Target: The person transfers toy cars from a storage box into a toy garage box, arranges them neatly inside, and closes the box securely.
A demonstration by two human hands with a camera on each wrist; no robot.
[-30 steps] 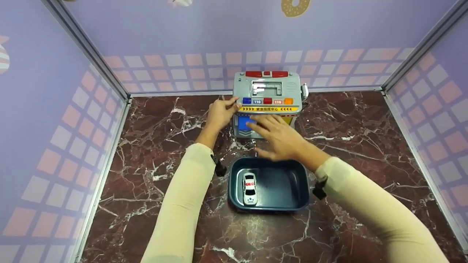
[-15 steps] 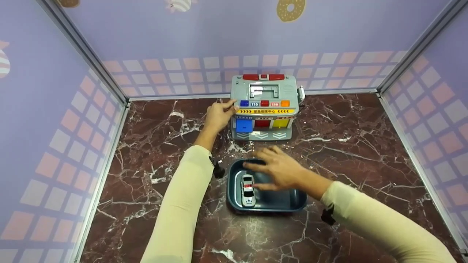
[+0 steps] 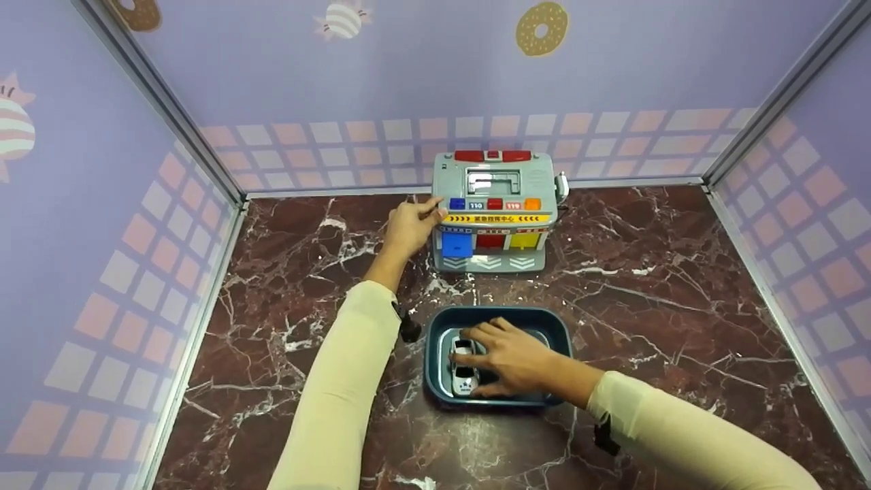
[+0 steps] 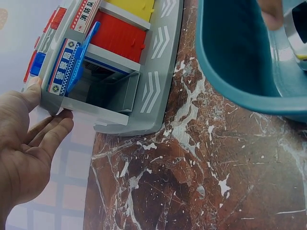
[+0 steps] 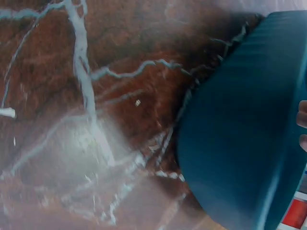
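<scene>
In the head view, a grey toy garage [image 3: 537, 180] with red lights on its roof stands by the back wall. My left hand [image 3: 407, 231] holds its front left corner, the thumb at the roof edge and the fingers against the side. The blue door [image 4: 84, 58] is swung up, showing a dark bay behind it; the red door [image 4: 117, 37] is down. Nearer to me is a dark teal bin [image 3: 500, 314] with a white toy police car [image 3: 465, 386] in its left part. Over the car my right hand [image 3: 514, 361] spreads its fingers, partly covering it.
The dark red marbled tabletop [image 3: 306, 408] runs under everything. A patterned purple wall [image 3: 408, 75] closes off the back, with side walls left and right. A white handle-like part [image 3: 561, 187] sticks out on the garage's right side.
My right hand has moved from the garage front toward me and down into the bin, over the toy car. The left hand has stayed on the garage corner. The head view has shifted slightly.
</scene>
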